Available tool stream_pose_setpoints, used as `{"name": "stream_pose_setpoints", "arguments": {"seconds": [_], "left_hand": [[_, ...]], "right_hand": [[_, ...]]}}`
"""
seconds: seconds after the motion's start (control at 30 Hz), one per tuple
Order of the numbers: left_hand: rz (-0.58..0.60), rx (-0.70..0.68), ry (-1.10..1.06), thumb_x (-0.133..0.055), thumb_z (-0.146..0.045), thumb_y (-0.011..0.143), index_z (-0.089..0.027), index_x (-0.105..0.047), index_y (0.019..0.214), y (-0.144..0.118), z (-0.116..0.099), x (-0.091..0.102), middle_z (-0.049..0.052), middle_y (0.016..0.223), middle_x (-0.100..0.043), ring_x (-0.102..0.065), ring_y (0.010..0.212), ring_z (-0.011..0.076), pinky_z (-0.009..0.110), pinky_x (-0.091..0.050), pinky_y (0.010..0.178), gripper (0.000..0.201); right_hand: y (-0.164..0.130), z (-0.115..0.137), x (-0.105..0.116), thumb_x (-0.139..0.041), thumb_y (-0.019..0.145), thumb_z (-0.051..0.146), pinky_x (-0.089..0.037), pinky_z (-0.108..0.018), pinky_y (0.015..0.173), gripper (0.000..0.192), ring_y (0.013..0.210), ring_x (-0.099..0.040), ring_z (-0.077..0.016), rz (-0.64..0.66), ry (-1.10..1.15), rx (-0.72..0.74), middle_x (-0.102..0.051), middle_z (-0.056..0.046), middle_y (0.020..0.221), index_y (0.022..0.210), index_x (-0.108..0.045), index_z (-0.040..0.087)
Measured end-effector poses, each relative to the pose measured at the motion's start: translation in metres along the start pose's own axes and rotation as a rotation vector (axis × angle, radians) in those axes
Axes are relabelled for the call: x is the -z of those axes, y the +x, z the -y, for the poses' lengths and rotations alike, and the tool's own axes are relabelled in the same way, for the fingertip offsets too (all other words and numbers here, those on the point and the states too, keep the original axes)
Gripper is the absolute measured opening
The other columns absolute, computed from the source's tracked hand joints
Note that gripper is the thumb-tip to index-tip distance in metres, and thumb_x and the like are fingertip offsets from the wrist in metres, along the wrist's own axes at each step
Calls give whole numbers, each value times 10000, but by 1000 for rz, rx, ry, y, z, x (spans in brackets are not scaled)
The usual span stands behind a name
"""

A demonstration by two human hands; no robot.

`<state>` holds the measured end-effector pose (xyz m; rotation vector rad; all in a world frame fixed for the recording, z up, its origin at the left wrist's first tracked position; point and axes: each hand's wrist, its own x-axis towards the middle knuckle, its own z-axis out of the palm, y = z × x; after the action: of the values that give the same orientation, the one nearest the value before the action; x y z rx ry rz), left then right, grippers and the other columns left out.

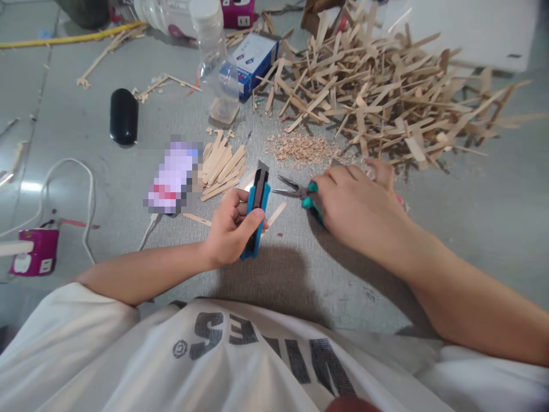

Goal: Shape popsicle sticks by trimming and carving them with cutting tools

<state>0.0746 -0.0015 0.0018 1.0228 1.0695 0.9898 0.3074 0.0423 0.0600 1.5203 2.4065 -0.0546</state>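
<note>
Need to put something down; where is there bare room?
Bare patches: between the large stick pile and the right forearm, and left of the rounded black object, above the white cable. Crowded: around the clear bottle, wood shavings, small stick bundle, blue knife and pliers.

Plastic cutter [259,194] with metal blade [262,166], metal-nosed pliers [303,192], matt wooden sticks [223,165], glossy clear plastic bottle [213,54], cloth shirt [171,377]

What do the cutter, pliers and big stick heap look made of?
Cutter: probably plastic, smooth blue and black; blade looks grey metal. Pliers: likely steel, grey sheen; green grips perhaps plastic or rubber. Stick heap: seemingly unfinished wood, pale and matte.
</note>
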Motion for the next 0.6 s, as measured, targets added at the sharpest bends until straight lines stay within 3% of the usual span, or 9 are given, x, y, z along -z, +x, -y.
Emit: {"name": "stream_pose_setpoints", "arguments": {"seconds": [0.1, 0.2, 0.27, 0.33, 0.43, 0.53, 0.6], "left_hand": [[-3, 10, -55, -804, -661, 923, -245, -473, 1041, 1, 3, 2, -12, 704, -756, -614, 497, 115, 214, -473, 440, 545], [28, -1, -154, -800, -622, 946, -230, -488, 1081, 3, 7, 4, -11, 708, -756, -646, 527, 125, 218, -498, 477, 518], [101, -29, -250, -769, -618, 971, -216, -498, 1109, 5, 9, 4, -8, 712, -749, -652, 545, 129, 222, -505, 504, 504], [195, -51, -335, -719, -632, 1002, -202, -513, 1114, 8, 9, 4, -12, 692, -714, -621, 537, 124, 223, -482, 510, 490], [311, -44, -445, -646, -651, 1042, -198, -530, 1091, 10, 7, 3, -42, 641, -625, -549, 498, 111, 231, -455, 516, 470], [362, -26, -490, -585, -677, 1066, -214, -505, 1069, 10, 5, 3, -77, 622, -578, -512, 436, 94, 221, -449, 480, 470], [321, -27, -466, -573, -667, 1077, -229, -465, 1055, 8, 6, 4, -80, 653, -628, -533, 400, 89, 201, -437, 428, 451]], "right_hand": [[-3, 5, 4, -326, 1114, 191, -328, -644, 1133, 414, 1133, -667, -380, 5, 5, -56, -729, -240, 1197, 1184, -716, 69], [-9, 9, 8, -515, 1086, 590, -442, -624, 1029, 589, 1178, -652, -445, 29, -11, -76, -706, -282, 1263, 1238, -701, 51], [-13, 12, 9, -588, 1004, 728, -512, -554, 896, 729, 1139, -670, -460, 120, -20, -83, -706, -288, 1250, 1248, -699, 51], [-14, 17, 8, -603, 1001, 673, -527, -472, 786, 672, 1089, -698, -441, 197, -5, -87, -711, -277, 1234, 1269, -687, 63], [-10, 22, 6, -554, 1020, 409, -489, -388, 681, 460, 1067, -722, -424, 209, 18, -105, -703, -287, 1227, 1278, -669, 46], [-2, 16, -1, -460, 1021, 269, -489, -413, 684, 389, 1033, -727, -425, 135, 75, -159, -694, -316, 1194, 1226, -665, 10], [3, 6, -9, -395, 1052, 270, -518, -457, 752, 396, 1030, -718, -418, 29, 200, -181, -689, -316, 1176, 1222, -648, 16]]}}
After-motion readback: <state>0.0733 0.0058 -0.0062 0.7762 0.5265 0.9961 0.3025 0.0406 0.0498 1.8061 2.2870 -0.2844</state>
